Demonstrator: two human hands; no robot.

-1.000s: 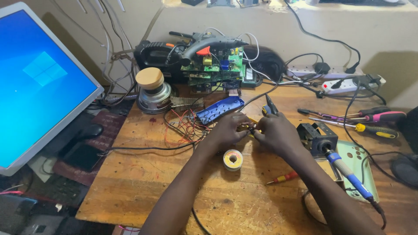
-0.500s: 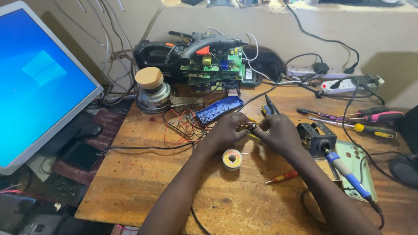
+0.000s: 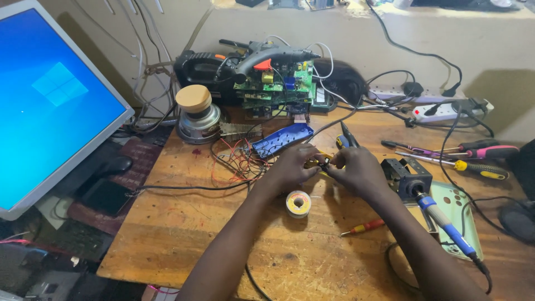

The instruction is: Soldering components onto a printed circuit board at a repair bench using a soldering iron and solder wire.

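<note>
Over a cluttered wooden workbench (image 3: 184, 234), the left hand (image 3: 292, 166) and right hand (image 3: 356, 170) stay pressed together, both pinching a small yellow-handled tool (image 3: 319, 163) between the blue plastic case (image 3: 281, 139) and the solder spool (image 3: 298, 203). Nothing has shifted over the past second — fine work seemingly under way (the fingertips hide it). The soldering iron (image 3: 440, 217) rests in its stand at right.

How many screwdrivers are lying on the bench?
3: a pink-handled screwdriver and a black-and-yellow one at the right edge, and a small red-handled one near the right forearm. Clutter may hide others.
</note>
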